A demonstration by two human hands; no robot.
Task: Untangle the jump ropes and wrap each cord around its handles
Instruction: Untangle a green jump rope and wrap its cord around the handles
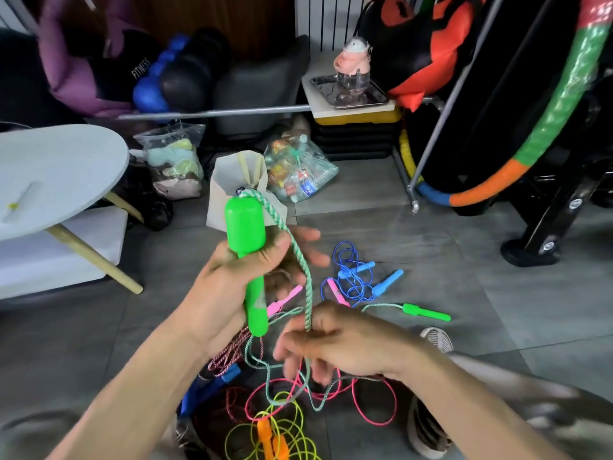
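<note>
Left hand [232,287] grips one green handle [247,257] (its twin [426,312] lies on the floor); right hand [335,343] fingers pinch the green-white cord [300,273].

Large grey stone-look floor tiles [381,200] fill the middle. At nine o'clock stands a pale grey oval tabletop [59,167] on slanted light wooden legs [96,257]. At twelve o'clock a white slatted radiator [323,18] backs a low white shelf with a yellow edge [358,112]. Even daylight, soft shadows.
</note>
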